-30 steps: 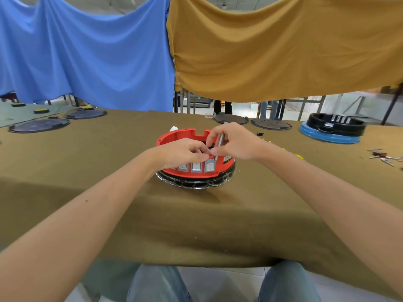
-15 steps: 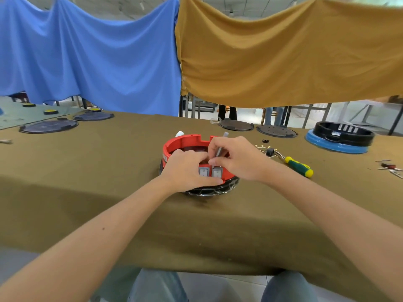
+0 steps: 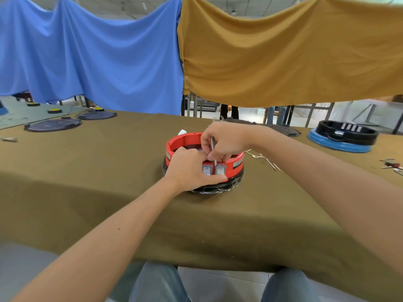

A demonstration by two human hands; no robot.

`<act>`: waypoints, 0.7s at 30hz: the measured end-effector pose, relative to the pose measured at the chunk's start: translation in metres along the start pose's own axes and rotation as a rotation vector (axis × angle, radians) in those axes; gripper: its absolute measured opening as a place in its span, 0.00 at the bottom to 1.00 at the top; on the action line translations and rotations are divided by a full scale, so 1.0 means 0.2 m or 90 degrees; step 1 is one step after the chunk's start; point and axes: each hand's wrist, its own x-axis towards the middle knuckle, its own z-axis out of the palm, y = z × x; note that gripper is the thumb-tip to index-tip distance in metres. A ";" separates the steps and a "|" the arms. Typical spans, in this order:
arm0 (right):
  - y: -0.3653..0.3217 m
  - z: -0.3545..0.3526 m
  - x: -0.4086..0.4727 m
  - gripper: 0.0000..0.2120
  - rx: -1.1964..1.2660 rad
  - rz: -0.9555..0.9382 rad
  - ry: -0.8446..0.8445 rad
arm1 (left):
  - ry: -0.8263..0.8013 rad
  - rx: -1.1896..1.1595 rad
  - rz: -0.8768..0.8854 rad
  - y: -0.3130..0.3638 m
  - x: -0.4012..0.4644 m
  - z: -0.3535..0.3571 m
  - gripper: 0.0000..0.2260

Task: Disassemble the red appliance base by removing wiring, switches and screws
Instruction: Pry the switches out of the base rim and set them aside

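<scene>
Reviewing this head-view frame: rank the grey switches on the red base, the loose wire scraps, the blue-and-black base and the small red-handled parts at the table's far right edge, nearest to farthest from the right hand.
1. Grey switches, just under the right hand, on the red base's front wall.
2. Wire scraps, on the cloth to its right.
3. Blue-and-black base, far right, toward the back.
4. Red-handled parts, at the right edge.

The bench (image 3: 87,171) is covered with an olive-brown cloth. Resting directly on it: the red appliance base (image 3: 185,140) near centre; two dark round plates (image 3: 53,124) at far left; a black ring on a blue disc (image 3: 342,136) at far right; thin loose wires (image 3: 267,160) just right of the base.
</scene>
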 end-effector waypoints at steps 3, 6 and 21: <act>-0.01 -0.01 0.01 0.03 0.001 0.003 -0.018 | -0.011 0.000 -0.008 0.01 0.00 -0.01 0.22; 0.01 0.05 -0.05 0.05 -0.044 -0.031 0.064 | -0.014 -0.007 -0.016 0.00 0.00 0.00 0.21; 0.01 0.05 -0.04 0.05 -0.050 -0.033 0.061 | 0.018 -0.011 -0.018 0.00 -0.01 0.01 0.19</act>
